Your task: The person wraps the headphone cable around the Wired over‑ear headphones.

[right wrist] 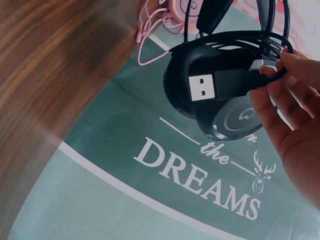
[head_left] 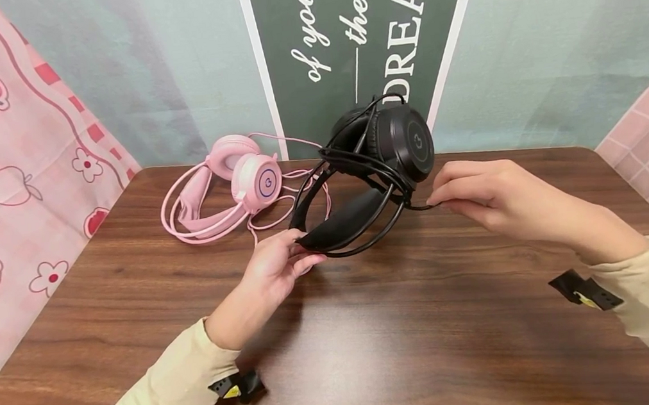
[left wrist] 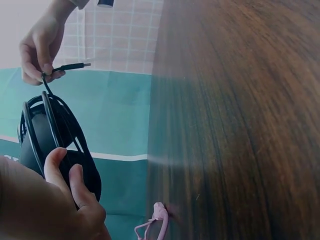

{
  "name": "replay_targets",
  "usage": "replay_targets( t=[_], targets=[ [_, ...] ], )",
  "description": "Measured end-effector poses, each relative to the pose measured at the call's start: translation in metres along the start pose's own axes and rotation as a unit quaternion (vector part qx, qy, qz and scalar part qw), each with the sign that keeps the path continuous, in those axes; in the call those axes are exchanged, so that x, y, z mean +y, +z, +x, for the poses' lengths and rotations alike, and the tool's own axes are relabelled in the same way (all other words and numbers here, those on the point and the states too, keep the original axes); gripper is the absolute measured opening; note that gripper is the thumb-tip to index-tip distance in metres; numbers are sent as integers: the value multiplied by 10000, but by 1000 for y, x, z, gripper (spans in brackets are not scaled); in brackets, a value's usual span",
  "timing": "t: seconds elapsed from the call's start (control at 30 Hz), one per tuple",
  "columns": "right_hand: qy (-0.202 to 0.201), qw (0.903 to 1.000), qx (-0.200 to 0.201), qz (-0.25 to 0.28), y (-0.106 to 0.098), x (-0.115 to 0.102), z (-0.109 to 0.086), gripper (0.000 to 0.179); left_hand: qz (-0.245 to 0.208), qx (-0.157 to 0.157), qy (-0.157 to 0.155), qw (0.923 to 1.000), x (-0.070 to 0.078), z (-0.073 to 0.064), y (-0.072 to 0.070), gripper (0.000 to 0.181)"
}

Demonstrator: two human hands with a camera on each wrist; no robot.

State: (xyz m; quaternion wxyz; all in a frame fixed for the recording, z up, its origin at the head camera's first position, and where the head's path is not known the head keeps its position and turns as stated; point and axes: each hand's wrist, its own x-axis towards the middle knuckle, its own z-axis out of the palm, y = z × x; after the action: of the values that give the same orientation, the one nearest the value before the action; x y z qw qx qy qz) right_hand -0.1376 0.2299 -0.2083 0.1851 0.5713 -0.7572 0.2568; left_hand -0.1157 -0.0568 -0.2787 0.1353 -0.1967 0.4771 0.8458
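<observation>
Black over-ear headphones (head_left: 406,144) are held up above the table, tilted, with their cable wound around the ear cups and headband. My left hand (head_left: 272,265) grips the headband at its lower left end, thumb on one side and fingers on the other, as the left wrist view also shows. At the right, my right hand (head_left: 486,198) pinches the cable close to its end. The USB plug (right wrist: 202,87) sticks out from those fingers in the right wrist view, its metal tip bare. Behind my left hand, pink headphones (head_left: 259,182) lie on the table.
The pink headphones' thin cable (head_left: 286,199) lies looped beside them, partly behind the black pair. The brown wooden table (head_left: 429,335) ends at a green lettered cloth (head_left: 334,47) at the back. Pink patterned cloth (head_left: 15,171) hangs at the left.
</observation>
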Motion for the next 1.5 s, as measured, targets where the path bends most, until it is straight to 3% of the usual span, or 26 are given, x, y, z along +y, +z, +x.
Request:
replay_targets(
  t=[1.1, 1.5],
  targets=[
    [-366, 9964, 140, -745, -1, -5, 10, 36, 836, -323, -82, 9959, 0, -7, 0, 14],
    [-225, 9971, 16, -726, -6, -9, 15, 40, 1073, -450, -50, 9932, -2, -7, -2, 13]
  ],
)
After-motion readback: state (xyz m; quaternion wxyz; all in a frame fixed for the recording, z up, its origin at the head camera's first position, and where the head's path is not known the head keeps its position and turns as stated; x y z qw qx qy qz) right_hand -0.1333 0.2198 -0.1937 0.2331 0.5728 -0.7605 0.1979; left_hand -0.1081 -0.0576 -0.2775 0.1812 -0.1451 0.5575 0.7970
